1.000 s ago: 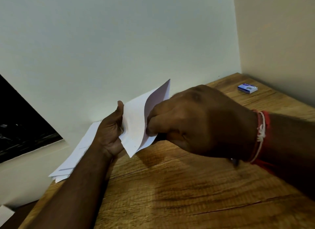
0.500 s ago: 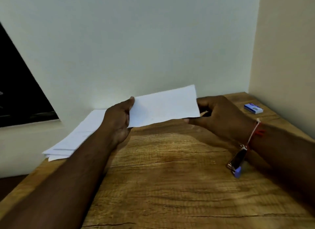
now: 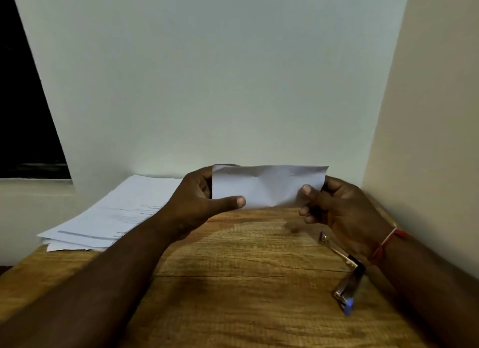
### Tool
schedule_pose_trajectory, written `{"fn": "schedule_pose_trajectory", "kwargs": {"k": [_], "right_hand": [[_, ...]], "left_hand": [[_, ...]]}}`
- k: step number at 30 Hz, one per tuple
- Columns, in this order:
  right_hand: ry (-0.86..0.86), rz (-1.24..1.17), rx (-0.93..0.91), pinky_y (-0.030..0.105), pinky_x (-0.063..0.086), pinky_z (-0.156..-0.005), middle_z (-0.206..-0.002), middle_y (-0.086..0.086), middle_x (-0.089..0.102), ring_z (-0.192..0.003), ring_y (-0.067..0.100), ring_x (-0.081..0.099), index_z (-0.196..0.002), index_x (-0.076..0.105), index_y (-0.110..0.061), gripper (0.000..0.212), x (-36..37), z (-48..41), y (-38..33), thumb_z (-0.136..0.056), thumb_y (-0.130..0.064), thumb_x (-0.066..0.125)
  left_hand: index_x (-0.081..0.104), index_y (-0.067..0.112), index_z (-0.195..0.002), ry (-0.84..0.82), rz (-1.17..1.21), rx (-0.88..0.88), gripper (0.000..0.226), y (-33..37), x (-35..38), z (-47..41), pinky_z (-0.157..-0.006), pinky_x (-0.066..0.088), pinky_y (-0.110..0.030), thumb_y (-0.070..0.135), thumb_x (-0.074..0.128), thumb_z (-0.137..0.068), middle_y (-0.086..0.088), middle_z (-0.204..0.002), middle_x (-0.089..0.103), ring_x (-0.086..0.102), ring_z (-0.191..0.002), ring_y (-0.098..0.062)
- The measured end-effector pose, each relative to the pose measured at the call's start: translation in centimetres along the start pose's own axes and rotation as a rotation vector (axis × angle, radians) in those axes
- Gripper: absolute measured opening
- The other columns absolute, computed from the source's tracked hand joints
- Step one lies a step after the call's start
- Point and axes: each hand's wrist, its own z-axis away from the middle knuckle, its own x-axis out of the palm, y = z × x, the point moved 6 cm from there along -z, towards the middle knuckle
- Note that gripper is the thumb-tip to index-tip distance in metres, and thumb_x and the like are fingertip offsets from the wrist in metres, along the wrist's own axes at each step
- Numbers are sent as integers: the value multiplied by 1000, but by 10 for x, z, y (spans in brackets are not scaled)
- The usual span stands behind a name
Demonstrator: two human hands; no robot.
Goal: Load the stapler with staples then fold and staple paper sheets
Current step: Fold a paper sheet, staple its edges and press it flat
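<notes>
Wood-grain tabletop (image 3: pixel 233 283) fills the lower view. A stack of paper sheets (image 3: pixel 114 215) lies at its far left against the wall. Above the table, a folded white sheet (image 3: pixel 267 187) is pinched at its ends by the left hand (image 3: pixel 199 202) and right hand (image 3: pixel 334 205), thumbs in front. The stapler (image 3: pixel 347 283) lies hinged open under the right wrist.

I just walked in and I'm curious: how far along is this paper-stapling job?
Partway, by the look of it. Done: the sheet is already folded into a narrow strip. In hand: the left hand and right hand each pinch one end, above the table. Left: stapling it, since the stapler lies untouched by the right wrist; whether it is loaded I cannot tell. A stack of paper waits at left.
</notes>
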Motion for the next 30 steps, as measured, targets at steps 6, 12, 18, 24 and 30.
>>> {"fn": "schedule_pose_trajectory", "kwargs": {"k": [6, 12, 18, 24, 30], "right_hand": [[-98, -22, 112, 32, 59, -51, -85, 25, 73, -64, 28, 73, -108, 81, -3, 21, 4, 4, 4, -92, -15, 76], [-187, -136, 220, 32, 60, -46, -90, 23, 76, -75, 35, 80, -91, 85, -17, 21, 13, 9, 2, -101, -17, 66], [-232, -203, 203, 37, 66, -56, -119, 23, 77, -88, 37, 82, -118, 78, -11, 23, 15, 6, 3, -99, -18, 66], [-260, -136, 186, 35, 66, -57, -131, 28, 74, -90, 36, 82, -133, 71, -4, 40, 15, 5, 6, -100, -27, 65], [-257, -127, 170, 38, 69, -65, -135, 27, 73, -98, 39, 82, -142, 65, -3, 48, 15, 3, 6, -101, -27, 61]], "left_hand": [[71, 20, -141, 37, 13, -16, 58, -1, -2, -1, -108, 63, -46, 5, 87, -87, -4, -132, 82, 78, -126, -24], [50, 35, -165, 65, 15, -27, 92, -1, -3, -4, -103, 59, -22, 21, 91, -83, 18, -137, 77, 74, -129, -11], [51, 35, -165, 66, -46, -10, 84, 4, 2, -3, -121, 45, -22, 13, 86, -92, -1, -150, 21, 4, -142, -27], [50, 59, -159, 46, -97, 12, 94, -3, -3, -7, -133, 37, -54, 46, 98, -80, 11, -165, 59, 51, -157, -21], [48, 53, -164, 65, -116, 42, 94, 5, -4, -6, -131, 40, -48, 37, 96, -85, 17, -165, 58, 54, -155, -13]]}}
